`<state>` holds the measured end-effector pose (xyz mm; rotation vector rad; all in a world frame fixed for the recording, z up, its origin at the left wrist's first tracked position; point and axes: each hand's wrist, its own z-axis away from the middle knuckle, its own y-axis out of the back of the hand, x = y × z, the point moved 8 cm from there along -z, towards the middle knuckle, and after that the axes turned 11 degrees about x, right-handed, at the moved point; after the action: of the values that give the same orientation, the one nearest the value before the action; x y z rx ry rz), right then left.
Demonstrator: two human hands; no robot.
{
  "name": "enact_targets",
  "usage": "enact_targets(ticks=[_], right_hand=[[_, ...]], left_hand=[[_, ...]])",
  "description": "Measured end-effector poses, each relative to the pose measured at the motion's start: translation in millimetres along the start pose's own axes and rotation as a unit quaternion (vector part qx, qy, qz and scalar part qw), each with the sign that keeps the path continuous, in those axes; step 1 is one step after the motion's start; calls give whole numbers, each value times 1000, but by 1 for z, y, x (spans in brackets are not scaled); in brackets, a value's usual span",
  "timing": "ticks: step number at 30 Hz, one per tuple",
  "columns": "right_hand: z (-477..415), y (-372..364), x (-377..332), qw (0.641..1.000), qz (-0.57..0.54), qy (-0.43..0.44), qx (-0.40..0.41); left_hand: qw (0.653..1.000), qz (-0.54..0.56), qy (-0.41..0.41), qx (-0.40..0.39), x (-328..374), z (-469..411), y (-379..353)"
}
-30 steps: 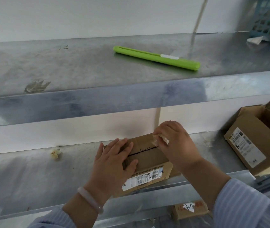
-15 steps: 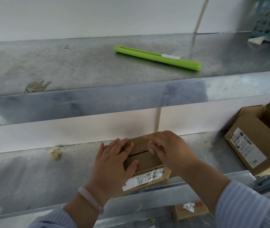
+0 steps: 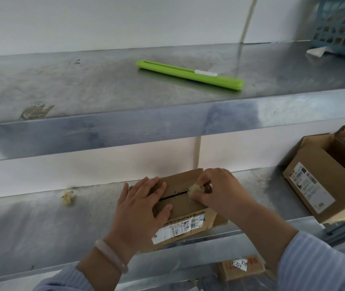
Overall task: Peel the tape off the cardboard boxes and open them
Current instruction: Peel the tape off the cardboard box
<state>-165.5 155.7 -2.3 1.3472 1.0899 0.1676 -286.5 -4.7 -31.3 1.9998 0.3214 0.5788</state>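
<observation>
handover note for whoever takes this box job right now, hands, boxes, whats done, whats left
Left hand: flat on the small box, pressing it onto the lower shelf.
Right hand: pinches a tape wad at the seam's right end.
Done: the middle of the seam is bare; the box at right is open.
Left: pull the wad free, lift the shut flaps.
Green cutter lies on the upper shelf.
</observation>
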Motion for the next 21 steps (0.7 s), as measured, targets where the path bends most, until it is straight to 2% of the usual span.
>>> enact_targets(ticks=[4,6,12,14,17,21], right_hand=[[0,19,20,989,-87,-79,87],[-1,29,28,984,-85,-80,134],[3,14,10,987,-13,87,137],[6,14,6,985,-31,100,136],[7,11,11,993,-66,37,89],[4,5,30,985,-127,-102,51]], left_hand=[[1000,-2,-5,-1,1,0,1],[1000,-6,-6,-5,2,0,1],[1000,-9,-10,-7,3,0,2],[1000,-6,-7,-9,2,-1,2],[1000,-3,-6,-10,2,-1,1],[1000,3,1,-12,1,-1,1]])
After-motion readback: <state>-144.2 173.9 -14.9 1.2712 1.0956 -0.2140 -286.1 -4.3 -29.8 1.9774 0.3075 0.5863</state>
